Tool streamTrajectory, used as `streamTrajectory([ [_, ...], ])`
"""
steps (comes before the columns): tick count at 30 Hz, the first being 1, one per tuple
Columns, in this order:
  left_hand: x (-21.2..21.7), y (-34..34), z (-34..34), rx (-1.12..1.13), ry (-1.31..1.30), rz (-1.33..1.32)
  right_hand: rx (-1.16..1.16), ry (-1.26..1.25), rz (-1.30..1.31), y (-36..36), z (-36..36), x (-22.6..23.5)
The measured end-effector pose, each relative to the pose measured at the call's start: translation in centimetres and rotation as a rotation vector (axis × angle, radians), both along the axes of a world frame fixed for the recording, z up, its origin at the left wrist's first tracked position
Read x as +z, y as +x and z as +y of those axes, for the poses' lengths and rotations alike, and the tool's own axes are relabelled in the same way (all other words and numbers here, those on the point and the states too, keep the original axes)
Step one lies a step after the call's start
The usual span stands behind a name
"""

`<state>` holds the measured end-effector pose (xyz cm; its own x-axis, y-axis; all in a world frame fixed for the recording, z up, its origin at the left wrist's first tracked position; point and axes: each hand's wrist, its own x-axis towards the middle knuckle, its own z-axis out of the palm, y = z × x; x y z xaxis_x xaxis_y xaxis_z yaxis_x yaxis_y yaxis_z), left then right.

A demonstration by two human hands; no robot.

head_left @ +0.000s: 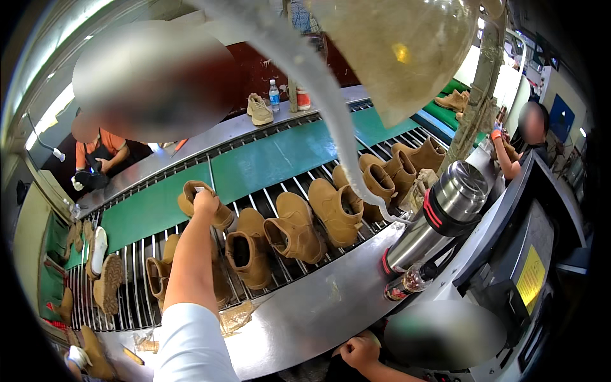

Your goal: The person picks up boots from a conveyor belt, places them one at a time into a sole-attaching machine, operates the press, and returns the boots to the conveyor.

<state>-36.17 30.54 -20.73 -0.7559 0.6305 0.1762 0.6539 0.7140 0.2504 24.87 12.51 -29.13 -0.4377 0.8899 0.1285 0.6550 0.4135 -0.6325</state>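
My left hand (205,201) reaches far over the rack of metal bars and is closed on the upper of a tan suede boot (223,216), at the near edge of the green belt (153,207). Closer to me, several more tan boots (247,248) stand in a row on the bars, some with open collars facing me. My right hand (359,350) is low, by the front edge of the metal counter (305,337), its fingers curled; whatever lies in them is hidden.
A steel thermos (439,216) and a small drink bottle (410,281) stand to the right beside a dark machine (522,274). Beige shoes (259,109) and a water bottle (273,95) are across the line. A co-worker (102,156) is far left, another person (519,143) far right.
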Motion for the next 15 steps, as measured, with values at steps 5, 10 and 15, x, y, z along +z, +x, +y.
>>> streamTrajectory([
  [5,8.9,2.4,-0.9,0.08,0.393,-0.287,-0.031,0.072,0.019,0.4,-0.3,-1.8],
  [10,20.9,10.8,-8.8,-0.089,0.637,-0.564,-0.046,0.038,0.036,0.1,-0.9,-3.2],
  [15,29.6,27.0,-18.8,-0.379,0.442,-0.496,-0.039,-1.753,1.071,-0.5,2.0,-1.6],
])
